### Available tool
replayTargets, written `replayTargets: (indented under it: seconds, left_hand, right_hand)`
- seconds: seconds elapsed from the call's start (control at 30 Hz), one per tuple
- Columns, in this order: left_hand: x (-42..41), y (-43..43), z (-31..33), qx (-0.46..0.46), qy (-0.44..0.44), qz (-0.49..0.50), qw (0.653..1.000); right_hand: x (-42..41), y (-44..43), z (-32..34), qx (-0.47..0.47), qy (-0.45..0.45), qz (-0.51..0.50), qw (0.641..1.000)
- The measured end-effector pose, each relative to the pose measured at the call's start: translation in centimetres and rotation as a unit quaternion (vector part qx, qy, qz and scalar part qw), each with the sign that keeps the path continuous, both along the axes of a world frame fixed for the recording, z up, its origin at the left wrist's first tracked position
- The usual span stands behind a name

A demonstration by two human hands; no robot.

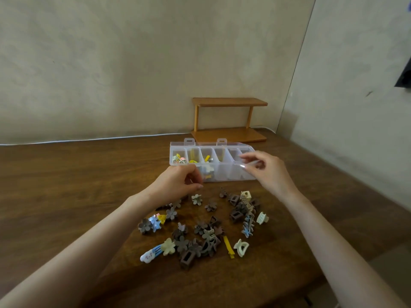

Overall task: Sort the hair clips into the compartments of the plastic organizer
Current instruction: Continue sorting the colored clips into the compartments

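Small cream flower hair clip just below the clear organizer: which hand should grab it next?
Left, probably. The left hand hovers right beside the small cream flower hair clip, while the right hand is over the clear plastic organizer's right end, farther away.

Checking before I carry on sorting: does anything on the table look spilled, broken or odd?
Nothing stands out. The hair clips lie loose in a pile on the table, as expected for unsorted ones, and the organizer sits level with its lid open.

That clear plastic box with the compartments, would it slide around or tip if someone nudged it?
The plastic organizer probably slides easily: thin clear plastic, mostly empty compartments, on a smooth wooden table. It looks unlikely to tip, being low and wide. The right hand at its edge may steady it.
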State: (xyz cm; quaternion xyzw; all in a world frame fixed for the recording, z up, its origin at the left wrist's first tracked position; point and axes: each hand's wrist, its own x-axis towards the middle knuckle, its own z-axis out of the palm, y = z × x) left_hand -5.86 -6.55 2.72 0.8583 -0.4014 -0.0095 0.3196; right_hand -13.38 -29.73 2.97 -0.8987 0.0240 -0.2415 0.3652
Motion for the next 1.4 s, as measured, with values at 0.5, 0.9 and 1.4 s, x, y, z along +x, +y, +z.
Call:
replayTargets:
  seconds: [0.5, 0.9, 1.4]
  left_hand:
    - [-1.3, -0.8, -0.1, 0.076, -0.023, -0.088, 0.993]
    - [-3.7, -1.7, -0.1, 0.169, -0.006, -0.200, 0.965]
    - [-2.5, -1.6, -0.7, 0.088, -0.055, -0.103, 0.989]
  right_hand:
    - [-5.9, -2.0, -0.7, -0.022, 0.291, 0.117, 0.949]
    - [-5.8, -0.3, -1.5, -0.078, 0.197, 0.152, 0.966]
    - [-3.8, 0.7, -1.7, -0.079, 0.120, 0.131, 0.981]
